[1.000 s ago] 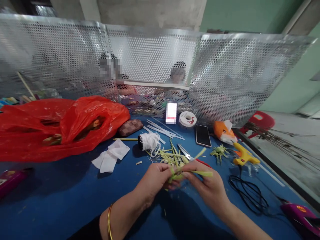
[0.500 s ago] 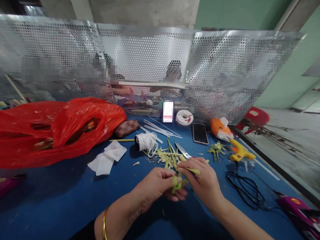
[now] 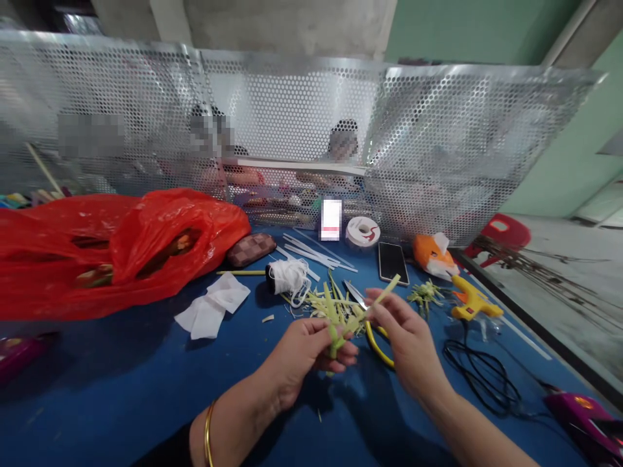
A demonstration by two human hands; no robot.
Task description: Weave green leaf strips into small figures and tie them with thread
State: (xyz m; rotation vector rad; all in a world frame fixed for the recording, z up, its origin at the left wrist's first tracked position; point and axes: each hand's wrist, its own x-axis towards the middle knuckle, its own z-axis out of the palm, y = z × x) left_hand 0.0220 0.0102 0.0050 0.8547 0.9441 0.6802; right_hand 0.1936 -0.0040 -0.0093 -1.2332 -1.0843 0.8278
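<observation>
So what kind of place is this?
Probably a shared craft workshop: a blue table with a glue gun, a thread spool and leaf strips, and other people working behind a perforated metal screen.

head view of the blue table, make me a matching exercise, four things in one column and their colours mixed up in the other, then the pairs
Things:
1 plastic bag
2 glue gun
3 phone
4 thread spool

Colours:
a white
b yellow
c red
d black

Pairs: 1-c, 2-b, 3-d, 4-a
</observation>
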